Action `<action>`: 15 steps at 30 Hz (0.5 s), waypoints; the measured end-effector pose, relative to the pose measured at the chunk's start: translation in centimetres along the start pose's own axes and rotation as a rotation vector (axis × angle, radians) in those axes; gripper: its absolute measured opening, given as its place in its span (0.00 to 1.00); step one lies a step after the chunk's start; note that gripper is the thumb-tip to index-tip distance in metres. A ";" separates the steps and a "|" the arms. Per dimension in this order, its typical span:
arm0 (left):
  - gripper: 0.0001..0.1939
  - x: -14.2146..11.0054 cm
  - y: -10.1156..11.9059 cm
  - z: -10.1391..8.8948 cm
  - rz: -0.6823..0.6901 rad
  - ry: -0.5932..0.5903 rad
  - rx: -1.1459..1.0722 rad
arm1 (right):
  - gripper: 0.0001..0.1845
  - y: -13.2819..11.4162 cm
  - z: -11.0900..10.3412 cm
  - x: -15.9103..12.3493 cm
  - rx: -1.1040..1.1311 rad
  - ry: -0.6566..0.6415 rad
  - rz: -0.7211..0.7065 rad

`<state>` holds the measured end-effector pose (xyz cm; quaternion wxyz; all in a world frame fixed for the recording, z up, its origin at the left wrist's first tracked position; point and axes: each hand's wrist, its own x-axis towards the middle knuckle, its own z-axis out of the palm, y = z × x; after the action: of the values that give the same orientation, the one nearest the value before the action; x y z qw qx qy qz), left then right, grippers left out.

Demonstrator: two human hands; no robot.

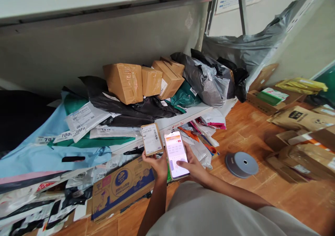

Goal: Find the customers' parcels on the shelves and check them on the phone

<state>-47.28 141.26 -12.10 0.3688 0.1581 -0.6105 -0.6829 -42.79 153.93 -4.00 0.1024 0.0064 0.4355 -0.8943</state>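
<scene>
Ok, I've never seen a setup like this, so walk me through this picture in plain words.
There is no machine here, just a person's two bare hands. The single picture comes from a camera worn on the head, looking forward and down. The left hand holds a small box with a white label facing up. The right hand holds a phone with its screen lit and the thumb over it. Ahead, a low shelf bears brown boxes and plastic parcel bags. More parcels lie below it, and a grey disc lies on the floor.
</scene>
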 end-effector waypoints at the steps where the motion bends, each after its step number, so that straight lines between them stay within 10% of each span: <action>1: 0.50 0.0 -0.1 0.0 0.002 0.002 0.005 | 0.44 0.0 0.0 0.0 -0.026 0.007 -0.016; 15: 0.48 -0.1 0.3 0.1 -0.025 0.006 0.009 | 0.29 0.4 -0.1 0.6 0.197 0.158 0.114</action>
<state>-47.19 141.44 -11.78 0.3612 0.1692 -0.6105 -0.6843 -43.34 153.63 -4.42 0.1171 0.1117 0.3514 -0.9221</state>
